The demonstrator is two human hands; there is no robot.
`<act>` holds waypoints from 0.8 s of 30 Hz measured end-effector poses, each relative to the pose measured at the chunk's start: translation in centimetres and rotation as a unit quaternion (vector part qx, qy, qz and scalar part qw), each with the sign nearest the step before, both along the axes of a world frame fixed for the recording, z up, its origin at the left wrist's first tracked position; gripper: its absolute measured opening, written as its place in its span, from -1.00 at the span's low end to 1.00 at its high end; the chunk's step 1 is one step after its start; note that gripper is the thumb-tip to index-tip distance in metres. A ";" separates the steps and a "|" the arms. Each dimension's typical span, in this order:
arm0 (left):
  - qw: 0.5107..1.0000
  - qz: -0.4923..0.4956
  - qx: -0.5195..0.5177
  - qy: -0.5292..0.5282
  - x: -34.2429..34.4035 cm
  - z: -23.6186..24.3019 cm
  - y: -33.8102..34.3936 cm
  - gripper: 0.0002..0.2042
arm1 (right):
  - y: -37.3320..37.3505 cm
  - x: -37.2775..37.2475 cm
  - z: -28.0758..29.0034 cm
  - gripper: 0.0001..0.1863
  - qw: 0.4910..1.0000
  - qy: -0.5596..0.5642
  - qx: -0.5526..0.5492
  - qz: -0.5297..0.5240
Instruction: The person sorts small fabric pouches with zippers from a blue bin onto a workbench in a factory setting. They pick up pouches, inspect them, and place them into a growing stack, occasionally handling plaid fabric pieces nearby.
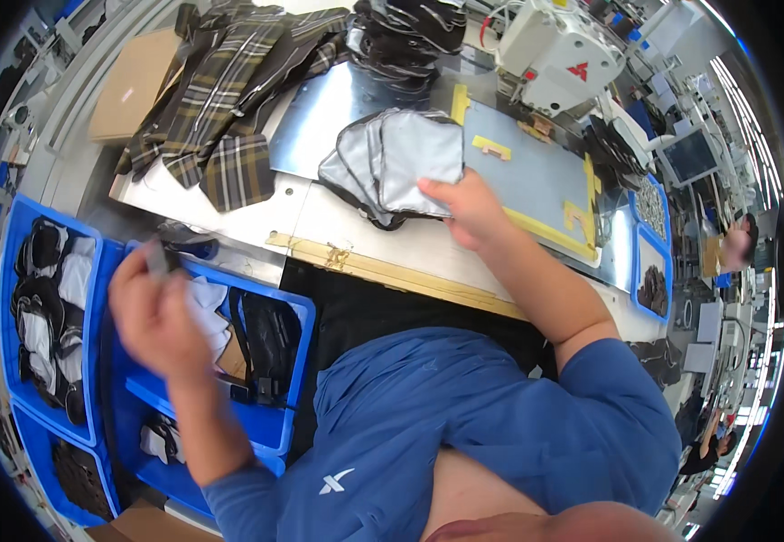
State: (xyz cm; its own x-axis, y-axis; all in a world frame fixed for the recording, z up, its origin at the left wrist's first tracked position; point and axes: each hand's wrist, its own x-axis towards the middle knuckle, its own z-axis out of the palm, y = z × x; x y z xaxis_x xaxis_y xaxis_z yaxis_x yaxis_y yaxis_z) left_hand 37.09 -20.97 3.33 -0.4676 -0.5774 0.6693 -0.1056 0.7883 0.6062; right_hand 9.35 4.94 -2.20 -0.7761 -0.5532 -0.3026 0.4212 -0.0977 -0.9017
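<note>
My right hand (471, 210) is at the table's front edge, thumb on top of a fanned stack of pale grey fabric pieces (419, 158) with dark edges; the fingers below are partly hidden. The pieces rest on the white tabletop, beside a grey sewing template (523, 158) with yellow borders. My left hand (159, 316) is raised over the blue bins on the left and smeared by motion. A small grey and dark scrap shows at its closed fingertips, too blurred to name.
A white sewing machine head (559, 59) stands at the back right. Brown plaid fabric (229, 99) and a dark fabric pile (406, 41) lie at the back. Blue bins (96, 361) with fabric parts fill the left. Smaller blue trays (634, 262) are at the right.
</note>
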 end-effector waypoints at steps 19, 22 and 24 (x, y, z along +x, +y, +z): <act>0.846 -0.476 0.238 0.019 -18.5 -1.7 16.8 -0.90 | 9.6 -0.3 1.9 -0.69 0.986 -0.096 -0.111 -0.074; 0.669 -0.460 0.577 0.088 -20.2 -2.5 15.4 -0.86 | 8.7 -0.1 2.0 -0.61 0.973 -0.145 -0.145 -0.104; 0.649 -0.485 0.578 0.101 -20.8 -2.6 15.6 -0.83 | 8.3 0.1 2.3 -0.58 0.965 -0.160 -0.188 -0.085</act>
State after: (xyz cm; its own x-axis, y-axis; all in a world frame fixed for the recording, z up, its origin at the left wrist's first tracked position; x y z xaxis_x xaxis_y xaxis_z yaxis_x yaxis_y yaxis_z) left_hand 16.27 -5.39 0.75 -0.9562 -0.2476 0.1561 0.2738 -0.5679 0.7762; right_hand 9.43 13.22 0.13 -0.7655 -0.5439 -0.3437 0.6211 -0.4851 -0.6156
